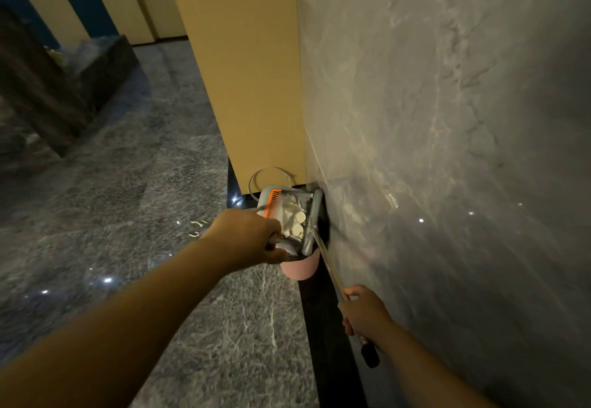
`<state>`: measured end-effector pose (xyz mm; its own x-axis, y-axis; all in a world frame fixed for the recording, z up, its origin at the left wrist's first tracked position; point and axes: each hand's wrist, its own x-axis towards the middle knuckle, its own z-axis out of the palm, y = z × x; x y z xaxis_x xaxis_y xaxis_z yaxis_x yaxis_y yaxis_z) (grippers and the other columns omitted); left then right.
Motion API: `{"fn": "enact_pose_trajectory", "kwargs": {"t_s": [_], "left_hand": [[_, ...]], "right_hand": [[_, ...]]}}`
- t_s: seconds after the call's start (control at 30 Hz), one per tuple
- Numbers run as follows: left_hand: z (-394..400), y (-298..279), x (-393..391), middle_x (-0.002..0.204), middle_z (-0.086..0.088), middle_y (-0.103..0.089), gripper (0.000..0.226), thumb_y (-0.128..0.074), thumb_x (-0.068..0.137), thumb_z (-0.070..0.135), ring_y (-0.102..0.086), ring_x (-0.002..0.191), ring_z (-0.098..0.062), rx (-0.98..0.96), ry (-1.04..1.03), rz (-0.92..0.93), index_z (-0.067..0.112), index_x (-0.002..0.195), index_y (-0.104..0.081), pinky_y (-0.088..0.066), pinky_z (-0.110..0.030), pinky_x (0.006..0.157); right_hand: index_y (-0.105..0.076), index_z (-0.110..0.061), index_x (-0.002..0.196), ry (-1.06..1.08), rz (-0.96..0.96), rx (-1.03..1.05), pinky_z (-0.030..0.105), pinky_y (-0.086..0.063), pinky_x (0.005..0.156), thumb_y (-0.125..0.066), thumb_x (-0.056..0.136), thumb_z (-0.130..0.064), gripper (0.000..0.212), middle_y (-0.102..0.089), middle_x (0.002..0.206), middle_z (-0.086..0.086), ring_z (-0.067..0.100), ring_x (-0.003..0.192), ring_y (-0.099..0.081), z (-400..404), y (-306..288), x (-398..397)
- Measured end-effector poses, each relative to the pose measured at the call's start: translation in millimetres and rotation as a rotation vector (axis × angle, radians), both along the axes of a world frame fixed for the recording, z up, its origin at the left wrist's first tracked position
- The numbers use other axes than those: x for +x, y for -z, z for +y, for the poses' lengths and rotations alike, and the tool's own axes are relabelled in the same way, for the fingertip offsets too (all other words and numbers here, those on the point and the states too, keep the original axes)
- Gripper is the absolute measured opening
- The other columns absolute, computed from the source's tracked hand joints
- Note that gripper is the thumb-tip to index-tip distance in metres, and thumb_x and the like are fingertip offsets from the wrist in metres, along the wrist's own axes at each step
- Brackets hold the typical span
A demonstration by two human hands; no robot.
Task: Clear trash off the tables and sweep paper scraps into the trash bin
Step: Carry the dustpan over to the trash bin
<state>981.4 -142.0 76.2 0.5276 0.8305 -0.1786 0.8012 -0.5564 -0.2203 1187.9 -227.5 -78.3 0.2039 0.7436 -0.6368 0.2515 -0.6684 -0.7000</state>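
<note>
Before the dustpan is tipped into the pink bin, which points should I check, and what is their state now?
1. Left hand grips the dustpan: ok.
2. Right hand grips the broom handle: ok.
3. Dustpan sits above the pink bin: ok.
4. White scraps are inside the dustpan: ok.
5. Bin has room left: cannot tell, its opening is hidden.
6. Floor free of scraps: cannot tell, too dark.

The left hand [256,236] gripped a grey dustpan [284,212] holding white paper scraps [295,225], tilted over a pink trash bin [300,267] beside the marble wall [447,152]. The right hand [364,310] gripped the broom handle [329,263].
</note>
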Motion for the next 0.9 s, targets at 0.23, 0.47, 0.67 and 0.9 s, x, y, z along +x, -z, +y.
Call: {"fn": "enact_pose_trajectory", "kwargs": {"t_s": [0.23,0.47,0.67,0.9], "left_hand": [[7.3,-12.2,-4.8,0.077,0.006,-0.054,0.027,-0.046,0.096,0.052,-0.049,0.067,-0.014,0.09,0.072,0.094,0.026,0.093,-0.05,-0.052,-0.031,0.066],[1.5,-14.5,-0.1,0.09,0.004,-0.064,0.03,-0.044,0.098,0.053,-0.056,0.072,-0.015,0.095,0.127,0.187,0.026,0.107,-0.053,-0.05,-0.03,0.063],[-0.5,-14.9,-2.4,0.071,0.009,-0.048,0.029,-0.04,0.098,0.054,-0.053,0.066,-0.013,0.147,0.045,0.161,0.027,0.1,-0.052,-0.054,-0.029,0.064],[-6.3,-12.7,3.6,0.073,0.007,-0.05,0.03,-0.041,0.098,0.054,-0.06,0.069,-0.015,0.158,0.068,0.155,0.027,0.107,-0.052,-0.057,-0.03,0.066]], "right_hand": [[-0.054,-0.007,0.116,0.028,0.027,0.022,0.025,-0.046,0.047,-0.05,0.09,-0.002,0.027,-0.06,0.085,0.014,0.018,0.052,-0.056,5.3,-7.0,-7.0],[-0.054,0.002,0.116,0.083,0.037,0.045,0.024,-0.045,0.044,-0.049,0.087,0.0,0.03,-0.056,0.081,0.014,0.019,0.055,-0.054,-2.6,-6.5,-16.4],[-0.057,-0.004,0.112,0.112,0.076,0.057,0.029,-0.047,0.048,-0.05,0.085,0.0,0.028,-0.059,0.085,0.016,0.022,0.058,-0.056,-6.5,-4.9,-18.5],[-0.05,0.005,0.124,0.101,0.064,0.061,0.032,-0.05,0.053,-0.048,0.087,0.001,0.037,-0.061,0.096,0.021,0.023,0.055,-0.056,-7.7,-8.1,-22.9]]}}
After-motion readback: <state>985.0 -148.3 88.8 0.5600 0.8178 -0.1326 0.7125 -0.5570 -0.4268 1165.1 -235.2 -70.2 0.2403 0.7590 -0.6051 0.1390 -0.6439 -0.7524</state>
